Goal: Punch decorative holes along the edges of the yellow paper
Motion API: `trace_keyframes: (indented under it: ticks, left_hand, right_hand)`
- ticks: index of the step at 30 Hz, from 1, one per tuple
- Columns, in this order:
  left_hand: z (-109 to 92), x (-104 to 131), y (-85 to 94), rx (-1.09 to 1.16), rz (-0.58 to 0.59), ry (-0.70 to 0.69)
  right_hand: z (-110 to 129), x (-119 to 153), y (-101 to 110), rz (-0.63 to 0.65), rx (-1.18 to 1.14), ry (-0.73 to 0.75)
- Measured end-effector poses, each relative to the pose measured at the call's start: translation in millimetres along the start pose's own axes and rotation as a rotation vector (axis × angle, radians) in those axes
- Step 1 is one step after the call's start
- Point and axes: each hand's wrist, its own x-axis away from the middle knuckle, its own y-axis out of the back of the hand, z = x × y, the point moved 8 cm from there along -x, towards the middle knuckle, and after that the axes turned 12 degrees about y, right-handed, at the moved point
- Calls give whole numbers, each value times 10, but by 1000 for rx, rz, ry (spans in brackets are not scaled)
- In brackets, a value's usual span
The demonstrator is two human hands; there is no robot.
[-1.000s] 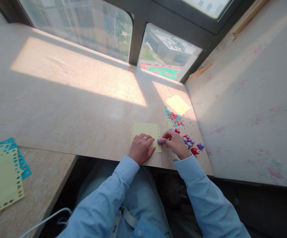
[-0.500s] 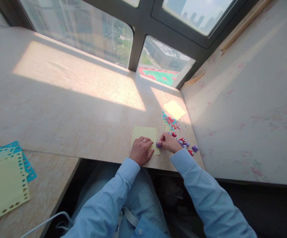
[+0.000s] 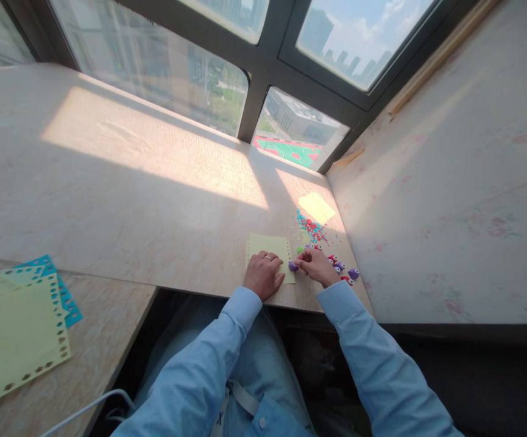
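A pale yellow sheet of paper (image 3: 270,243) with small holes punched along its side edges lies near the front of the counter. My left hand (image 3: 264,276) rests flat on it, fingers stretched out, a ring on one finger. At the sheet's right edge sits a small purple craft hole punch (image 3: 293,266). My right hand (image 3: 318,267) is closed on that punch with thumb and fingers. Several more red and purple punches (image 3: 339,266) stand just right of and behind my right hand, with a green punch (image 3: 300,249) beyond its fingers.
Red, blue and yellow paper bits (image 3: 311,227) are scattered behind the punches. A small stack of yellow paper (image 3: 316,208) lies by the wall (image 3: 449,243). At far left are larger yellow punched sheets (image 3: 17,340) over blue ones (image 3: 70,303). A white cable (image 3: 90,403) hangs at lower left.
The camera view has shifted slightly. My right hand stays on the purple punch at the paper's right edge, and my left hand keeps its place on the sheet. The green punch now shows.
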Motion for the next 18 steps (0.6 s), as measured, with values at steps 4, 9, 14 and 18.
trace_keyframes:
  ticks: [4, 9, 14, 18]
  left_hand:
    - [5, 1, -5, 5, -7, -5]
    - [10, 2, 1, 14, -14, -8]
    - [4, 5, -6, 0, -26, -21]
    - [-32, 14, 2, -22, -65, -68]
  right_hand:
    - [-21, 34, 95, -34, 141, 11]
    - [-1, 110, 257, -113, 314, 19]
    - [133, 219, 378, -219, 320, 100]
    - [153, 409, 289, -261, 118, 144]
